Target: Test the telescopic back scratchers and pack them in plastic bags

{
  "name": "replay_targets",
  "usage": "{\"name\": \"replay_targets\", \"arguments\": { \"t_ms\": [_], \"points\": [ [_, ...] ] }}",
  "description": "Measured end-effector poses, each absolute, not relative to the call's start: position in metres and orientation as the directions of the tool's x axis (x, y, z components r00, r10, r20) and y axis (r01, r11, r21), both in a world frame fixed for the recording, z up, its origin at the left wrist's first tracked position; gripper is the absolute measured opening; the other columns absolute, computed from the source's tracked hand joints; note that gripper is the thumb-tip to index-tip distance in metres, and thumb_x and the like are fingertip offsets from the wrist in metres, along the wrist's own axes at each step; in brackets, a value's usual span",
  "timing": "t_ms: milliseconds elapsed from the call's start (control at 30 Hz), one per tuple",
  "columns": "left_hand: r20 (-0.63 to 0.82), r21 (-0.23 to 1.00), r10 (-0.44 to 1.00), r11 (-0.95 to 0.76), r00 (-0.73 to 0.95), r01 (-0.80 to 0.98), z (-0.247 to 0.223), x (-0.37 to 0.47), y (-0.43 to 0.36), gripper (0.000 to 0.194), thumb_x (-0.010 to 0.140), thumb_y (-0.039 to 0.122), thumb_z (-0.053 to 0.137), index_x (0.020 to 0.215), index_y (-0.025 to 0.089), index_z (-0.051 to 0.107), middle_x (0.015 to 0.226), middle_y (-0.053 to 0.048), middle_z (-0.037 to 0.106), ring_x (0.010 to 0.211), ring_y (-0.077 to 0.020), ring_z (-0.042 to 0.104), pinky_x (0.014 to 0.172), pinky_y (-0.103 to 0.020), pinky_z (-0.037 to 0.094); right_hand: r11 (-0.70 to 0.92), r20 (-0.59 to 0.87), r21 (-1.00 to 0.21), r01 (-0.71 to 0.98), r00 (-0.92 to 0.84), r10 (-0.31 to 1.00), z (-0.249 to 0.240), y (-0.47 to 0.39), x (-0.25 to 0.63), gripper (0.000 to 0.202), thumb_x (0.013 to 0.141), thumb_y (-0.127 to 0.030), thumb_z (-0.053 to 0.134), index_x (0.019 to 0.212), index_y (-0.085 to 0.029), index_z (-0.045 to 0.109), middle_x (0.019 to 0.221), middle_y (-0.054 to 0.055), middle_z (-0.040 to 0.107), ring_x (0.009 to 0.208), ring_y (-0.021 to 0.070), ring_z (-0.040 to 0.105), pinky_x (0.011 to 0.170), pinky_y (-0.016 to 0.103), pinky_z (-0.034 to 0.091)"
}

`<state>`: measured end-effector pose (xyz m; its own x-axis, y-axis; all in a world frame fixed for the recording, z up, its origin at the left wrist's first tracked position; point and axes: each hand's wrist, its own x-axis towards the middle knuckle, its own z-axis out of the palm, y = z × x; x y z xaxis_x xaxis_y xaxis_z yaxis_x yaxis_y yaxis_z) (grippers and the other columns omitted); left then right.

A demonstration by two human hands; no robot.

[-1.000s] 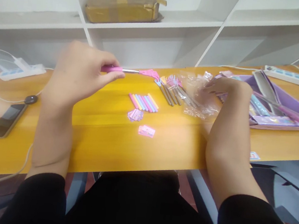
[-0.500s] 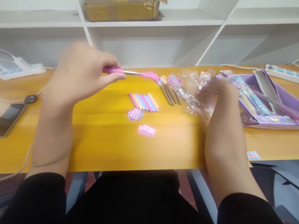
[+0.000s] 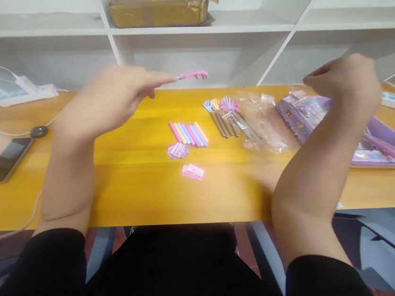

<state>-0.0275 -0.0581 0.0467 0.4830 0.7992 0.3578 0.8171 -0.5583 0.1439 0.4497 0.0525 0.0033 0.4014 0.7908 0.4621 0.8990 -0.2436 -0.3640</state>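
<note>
Over the desk [image 3: 143, 189] | your left hand [image 3: 116, 96] curls around the pink scratcher [image 3: 194, 75], head jutting out; steady that hold, clear of the shelf [image 3: 247, 23] | your right hand [image 3: 353, 82] hangs bent above the purple box [image 3: 295, 122], fingers' spread and any hold cannot be told | loose wrappers [image 3: 271, 130] crowd the scratcher row [image 3: 228, 105], so avoid snagging them.

sleeves [image 3: 324, 286]: black, short | lap clothing [image 3: 168, 277]: black | left hand [image 3: 118, 91]: bare | right hand [image 3: 355, 80]: bare
</note>
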Motion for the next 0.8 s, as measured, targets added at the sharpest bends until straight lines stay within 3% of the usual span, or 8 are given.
{"name": "replay_targets", "arguments": {
  "t_ms": [100,200,367,500,567,667,733,800],
  "points": [
    [0.317,0.140,0.796,-0.576,0.515,0.805,0.041,-0.022,-0.050,0.056,0.113,0.049,0.038,0.139,0.036,0.087,0.130,-0.011,0.080,0.121,-0.0384,0.073,0.113,-0.055,0.053,-0.268,0.400,-0.479,0.836,0.479,0.781,0.035,0.022,0.416,0.041,0.097,-0.003,0.071,0.064,-0.025,0.062,0.064,0.001,0.059,0.066,0.0085,0.052,0.071,0.043,0.043],
    [0.269,0.216,0.817,-0.567,0.510,0.795,0.034,-0.009,-0.048,0.046,0.111,0.051,0.048,0.122,0.030,0.088,0.125,-0.011,0.079,0.117,-0.0354,0.073,0.113,-0.052,0.054,0.120,0.535,-0.610,0.783,0.296,0.791,0.054,-0.007,0.374,0.033,0.103,-0.004,0.067,0.076,-0.024,0.067,0.071,0.001,0.067,0.058,0.0079,0.056,0.061,0.034,0.044],
    [0.175,0.441,0.819,-0.562,0.547,0.700,0.020,0.022,-0.058,0.058,0.109,0.078,0.057,0.116,0.027,0.084,0.122,-0.012,0.076,0.112,-0.0327,0.072,0.108,-0.049,0.056,0.523,0.565,-0.766,0.374,0.005,0.825,0.054,-0.029,0.312,0.035,0.103,0.005,0.069,0.083,-0.024,0.068,0.066,-0.002,0.069,0.053,0.0099,0.061,0.050,0.029,0.046],
    [0.190,0.656,0.828,-0.507,0.528,0.560,0.000,0.052,-0.065,0.060,0.101,0.082,0.073,0.109,0.023,0.078,0.115,-0.012,0.073,0.107,-0.0315,0.070,0.099,-0.046,0.058,0.585,0.562,-0.804,0.111,-0.182,0.807,0.037,-0.041,0.264,0.028,0.106,-0.001,0.069,0.090,-0.023,0.064,0.068,-0.003,0.073,0.057,0.0141,0.070,0.052,0.027,0.051],
    [0.177,0.798,0.846,-0.422,0.502,0.429,-0.010,0.064,-0.063,0.047,0.097,0.068,0.085,0.100,0.022,0.072,0.100,-0.008,0.070,0.091,-0.0247,0.066,0.084,-0.038,0.056,0.621,0.574,-0.781,0.073,-0.308,0.759,0.027,-0.045,0.247,0.027,0.105,-0.004,0.075,0.092,-0.024,0.062,0.071,-0.004,0.073,0.060,0.0154,0.073,0.057,0.027,0.055],
    [0.170,0.941,0.895,-0.272,0.413,0.200,-0.020,0.071,-0.056,0.027,0.095,0.041,0.087,0.096,0.022,0.069,0.074,0.002,0.052,0.064,-0.0135,0.047,0.060,-0.028,0.038,0.728,0.630,-0.671,0.137,-0.412,0.658,0.020,-0.045,0.239,0.023,0.105,-0.021,0.085,0.095,-0.025,0.065,0.086,-0.002,0.078,0.078,0.0163,0.077,0.068,0.027,0.059],
    [0.157,0.978,0.906,-0.198,0.392,0.066,-0.020,0.069,-0.050,0.021,0.102,0.037,0.081,0.095,0.021,0.070,0.066,0.006,0.036,0.055,-0.0098,0.030,0.053,-0.026,0.025,0.805,0.718,-0.545,0.235,-0.366,0.592,0.021,-0.041,0.246,0.022,0.109,-0.028,0.081,0.093,-0.025,0.066,0.093,0.001,0.079,0.087,0.0177,0.075,0.074,0.029,0.057],
    [0.170,0.984,0.910,-0.178,0.379,-0.013,-0.016,0.064,-0.047,0.028,0.109,0.043,0.078,0.094,0.020,0.072,0.067,0.007,0.032,0.053,-0.0077,0.020,0.051,-0.025,0.018,0.809,0.790,-0.427,0.405,-0.267,0.551,0.026,-0.037,0.259,0.026,0.110,-0.026,0.075,0.087,-0.026,0.063,0.090,0.003,0.076,0.084,0.0195,0.070,0.077,0.034,0.054]
  ]
}}
